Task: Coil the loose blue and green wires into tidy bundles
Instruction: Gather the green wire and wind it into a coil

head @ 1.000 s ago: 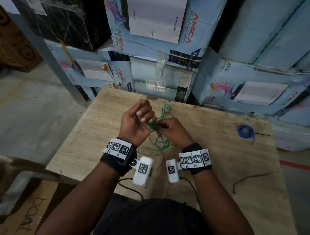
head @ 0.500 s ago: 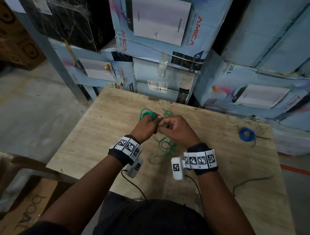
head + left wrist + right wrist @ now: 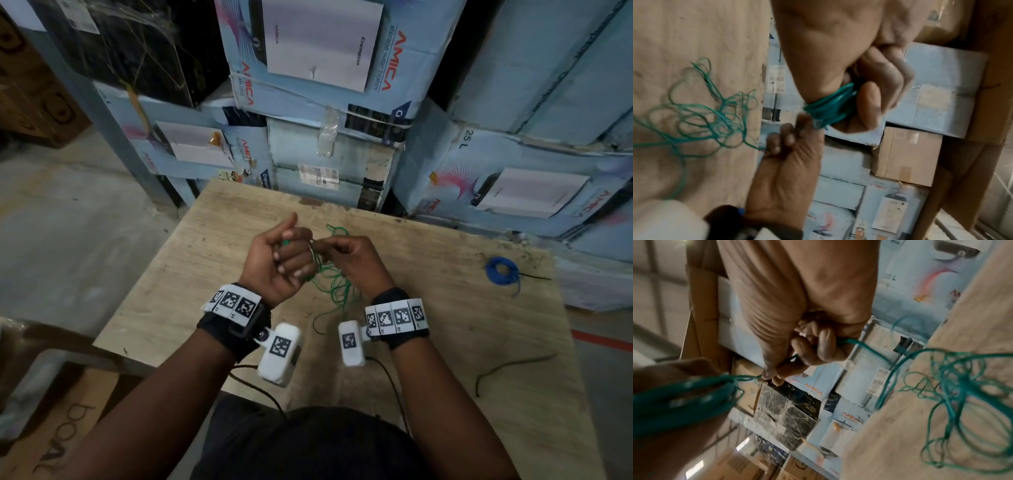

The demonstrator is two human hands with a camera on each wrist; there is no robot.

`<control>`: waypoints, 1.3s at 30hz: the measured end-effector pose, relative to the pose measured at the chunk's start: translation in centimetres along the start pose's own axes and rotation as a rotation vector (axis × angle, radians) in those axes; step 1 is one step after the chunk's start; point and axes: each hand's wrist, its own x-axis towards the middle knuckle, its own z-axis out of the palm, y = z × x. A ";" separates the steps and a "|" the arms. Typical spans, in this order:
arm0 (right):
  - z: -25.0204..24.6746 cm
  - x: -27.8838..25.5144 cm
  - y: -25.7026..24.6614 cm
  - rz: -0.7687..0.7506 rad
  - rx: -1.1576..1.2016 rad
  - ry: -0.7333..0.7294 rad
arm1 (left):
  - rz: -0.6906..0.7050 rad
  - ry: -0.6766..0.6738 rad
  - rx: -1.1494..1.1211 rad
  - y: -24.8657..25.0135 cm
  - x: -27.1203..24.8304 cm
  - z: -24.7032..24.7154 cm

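I hold both hands together above the middle of the wooden table (image 3: 445,342). Several turns of green wire (image 3: 830,107) are wound round the curled fingers of my left hand (image 3: 281,260), and its thumb presses on them. Just to the right, my right hand (image 3: 352,260) pinches the strand that leads off this coil (image 3: 748,378). The loose remainder of the green wire (image 3: 337,291) lies tangled on the table under my hands. A coiled blue wire (image 3: 501,270) lies by itself at the table's far right.
A short dark wire piece (image 3: 507,368) lies on the table's right side. Stacked blue cartons (image 3: 308,102) stand right behind the table's far edge. A brown cardboard box (image 3: 51,428) sits on the floor at the lower left.
My left hand has turned over and back while the right kept feeding wire beside it. The loose green tangle has shifted slightly on the table. The blue coil has not moved.
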 end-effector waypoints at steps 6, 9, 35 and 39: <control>0.4 -0.8 0.0 0.023 -0.272 -0.162 | 0.394 0.138 -0.066 0.9 1.5 -0.5; 0.3 -1.3 -0.8 0.028 -0.298 -0.218 | 0.536 0.276 -0.065 1.8 2.2 -1.5; -3.6 -1.1 -3.3 -0.125 -0.090 -0.025 | -0.245 0.219 0.672 -1.7 0.7 0.4; -2.0 -0.5 -2.6 -0.103 0.019 -0.021 | -0.230 0.009 0.298 -2.0 0.1 0.5</control>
